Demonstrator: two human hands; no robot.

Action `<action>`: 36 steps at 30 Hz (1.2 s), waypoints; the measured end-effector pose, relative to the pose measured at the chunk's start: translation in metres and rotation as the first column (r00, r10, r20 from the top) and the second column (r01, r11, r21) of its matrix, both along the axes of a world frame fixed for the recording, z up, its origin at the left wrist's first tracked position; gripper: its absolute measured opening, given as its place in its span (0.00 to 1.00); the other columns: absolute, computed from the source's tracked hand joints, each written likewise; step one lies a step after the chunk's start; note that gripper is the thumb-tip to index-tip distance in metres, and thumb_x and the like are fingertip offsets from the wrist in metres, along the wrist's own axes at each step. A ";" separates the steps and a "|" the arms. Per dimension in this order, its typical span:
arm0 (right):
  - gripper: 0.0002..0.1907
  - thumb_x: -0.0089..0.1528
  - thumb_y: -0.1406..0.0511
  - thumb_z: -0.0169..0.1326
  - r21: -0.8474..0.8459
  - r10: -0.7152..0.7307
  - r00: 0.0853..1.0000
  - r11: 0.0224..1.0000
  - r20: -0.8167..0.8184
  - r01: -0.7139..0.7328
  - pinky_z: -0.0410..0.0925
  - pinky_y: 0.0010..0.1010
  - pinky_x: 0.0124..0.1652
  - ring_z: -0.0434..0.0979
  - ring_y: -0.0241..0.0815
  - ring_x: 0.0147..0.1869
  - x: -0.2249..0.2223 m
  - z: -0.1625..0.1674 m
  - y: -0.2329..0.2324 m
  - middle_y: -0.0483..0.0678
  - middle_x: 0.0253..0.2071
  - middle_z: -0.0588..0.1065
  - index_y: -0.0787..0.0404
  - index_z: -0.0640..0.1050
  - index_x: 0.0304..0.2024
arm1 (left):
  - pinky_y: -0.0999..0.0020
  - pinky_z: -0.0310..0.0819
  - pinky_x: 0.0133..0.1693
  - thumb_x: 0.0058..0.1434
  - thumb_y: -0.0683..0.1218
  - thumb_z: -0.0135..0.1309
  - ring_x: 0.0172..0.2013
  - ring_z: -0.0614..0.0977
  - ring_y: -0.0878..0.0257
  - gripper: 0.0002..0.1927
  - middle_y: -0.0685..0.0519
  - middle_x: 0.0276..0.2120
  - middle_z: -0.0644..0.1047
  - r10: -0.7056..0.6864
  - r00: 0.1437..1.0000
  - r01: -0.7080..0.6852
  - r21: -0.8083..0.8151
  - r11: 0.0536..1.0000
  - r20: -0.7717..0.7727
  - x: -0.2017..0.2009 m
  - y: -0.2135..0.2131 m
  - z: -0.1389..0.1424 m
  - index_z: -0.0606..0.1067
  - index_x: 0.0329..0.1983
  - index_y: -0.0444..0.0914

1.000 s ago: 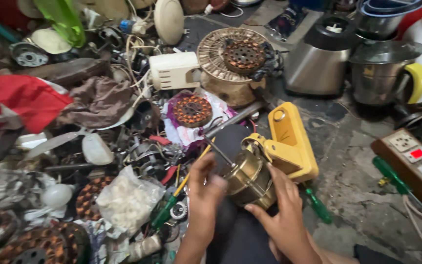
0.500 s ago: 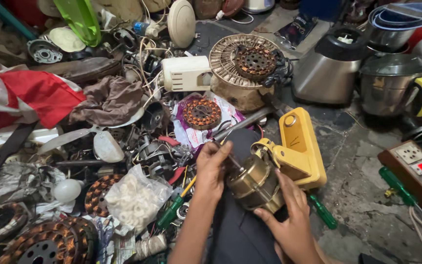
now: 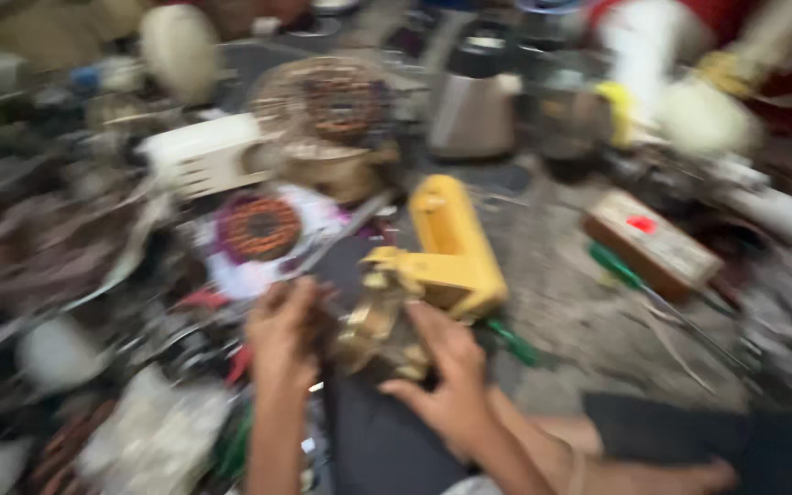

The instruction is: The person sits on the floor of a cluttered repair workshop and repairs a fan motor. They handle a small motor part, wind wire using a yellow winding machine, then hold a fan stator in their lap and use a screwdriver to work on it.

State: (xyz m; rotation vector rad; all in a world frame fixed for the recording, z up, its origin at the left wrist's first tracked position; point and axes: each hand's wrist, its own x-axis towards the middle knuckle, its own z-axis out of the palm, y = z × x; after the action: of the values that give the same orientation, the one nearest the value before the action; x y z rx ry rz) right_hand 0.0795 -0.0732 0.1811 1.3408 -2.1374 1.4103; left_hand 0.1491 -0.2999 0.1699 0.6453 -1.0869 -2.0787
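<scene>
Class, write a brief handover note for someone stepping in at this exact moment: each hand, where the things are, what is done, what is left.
Left hand: gripping the left side of the brass-coloured motor part.
Right hand: cupping its right and underside.
The part sits over a dark cloth, joined to the yellow housing.
Nearby: a green-handled screwdriver just right of the right hand, a copper-wound coil beyond the left hand.
Done: part is in both hands.
Left: part and housing are not yet apart. The picture is blurred; fine detail cannot be told.
</scene>
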 end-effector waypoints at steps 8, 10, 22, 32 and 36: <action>0.61 0.51 0.43 0.70 0.274 -0.224 0.938 0.950 0.264 0.149 0.57 0.55 0.65 0.57 0.63 0.76 0.038 -0.002 0.022 0.60 0.74 0.59 0.59 0.60 0.78 | 0.49 0.73 0.58 0.76 0.67 0.38 0.51 0.77 0.54 0.27 0.52 0.44 0.76 -0.245 0.942 0.270 0.086 0.959 -0.229 0.018 -0.049 -0.065 0.73 0.51 0.42; 0.63 0.50 0.44 0.72 0.269 -0.163 0.941 0.960 0.296 0.082 0.59 0.52 0.68 0.60 0.62 0.76 0.034 -0.010 0.030 0.59 0.73 0.61 0.59 0.60 0.80 | 0.42 0.71 0.57 0.83 0.64 0.39 0.44 0.74 0.51 0.25 0.49 0.36 0.71 -0.322 0.846 0.391 0.084 0.917 -0.425 0.016 -0.048 -0.063 0.72 0.48 0.38; 0.56 0.45 0.64 0.73 -0.323 0.073 0.735 0.924 0.675 0.205 0.63 0.40 0.68 0.66 0.47 0.74 -0.063 -0.030 0.118 0.53 0.72 0.67 0.60 0.62 0.74 | 0.66 0.66 0.36 0.79 0.45 0.42 0.30 0.69 0.63 0.13 0.51 0.30 0.66 -0.449 0.859 0.315 -0.436 0.843 -0.247 -0.123 0.187 0.099 0.65 0.37 0.35; 0.24 0.54 0.65 0.64 0.132 -0.781 0.182 0.320 0.598 0.938 0.76 0.29 0.44 0.83 0.38 0.49 0.011 -0.072 0.307 0.49 0.49 0.82 0.60 0.80 0.54 | 0.69 0.71 0.38 0.81 0.46 0.37 0.30 0.71 0.66 0.16 0.53 0.28 0.69 -0.663 0.748 0.559 -0.511 0.653 -0.028 -0.145 0.283 0.030 0.67 0.37 0.34; 0.16 0.65 0.66 0.57 0.130 -0.937 -0.229 -0.201 0.265 0.971 0.72 0.37 0.49 0.81 0.50 0.51 0.048 -0.106 0.443 0.55 0.49 0.79 0.63 0.78 0.55 | 0.71 0.70 0.37 0.77 0.45 0.39 0.31 0.74 0.66 0.14 0.52 0.28 0.73 -0.686 0.716 0.613 -0.587 0.529 0.129 -0.137 0.293 0.010 0.70 0.39 0.32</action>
State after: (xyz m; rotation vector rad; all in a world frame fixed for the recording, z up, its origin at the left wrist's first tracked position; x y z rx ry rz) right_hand 0.1273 0.3695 0.0750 -0.9077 -2.0277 0.7936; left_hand 0.0118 -0.0067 0.1797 -0.2778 -2.0233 -2.0983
